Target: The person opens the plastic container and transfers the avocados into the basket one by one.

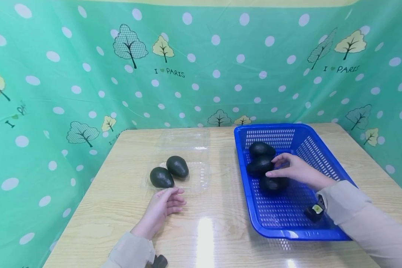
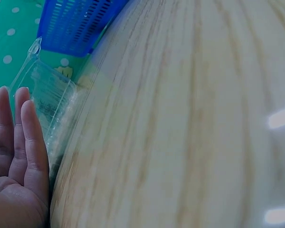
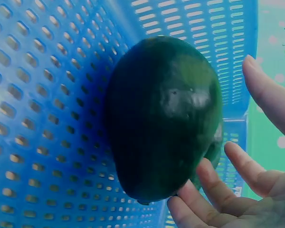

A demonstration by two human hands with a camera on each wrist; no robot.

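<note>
- Green polka-dot curtain (image 1: pixel 194 89) with printed trees hangs at the far side and around the left and right, perhaps to screen off the background.
- Pale wood desk (image 1: pixel 114 212) carries everything.
- Blue basket (image 1: pixel 278 214) stands at the right, within the right arm's reach.
- Clear plastic box (image 1: pixel 198 176) sits at the left, its lid (image 1: pixel 184 139) folded back to the far side, leaving the tray accessible from above.
- Right hand (image 1: pixel 289 170) is over the basket, thumb and fingers parted around the fruit, seemingly shaped for a grasp; firm contact cannot be told.
- Left hand (image 1: pixel 164 204) is relaxed and unclenched, holding nothing, just beside the box's near edge.
- Avocados: a far one (image 1: pixel 262 149), a middle one (image 1: pixel 260 166) and a near one (image 1: pixel 270 187) cluster along the basket's left; two more (image 1: pixel 162 177) rest in the tray, side by side.
</note>
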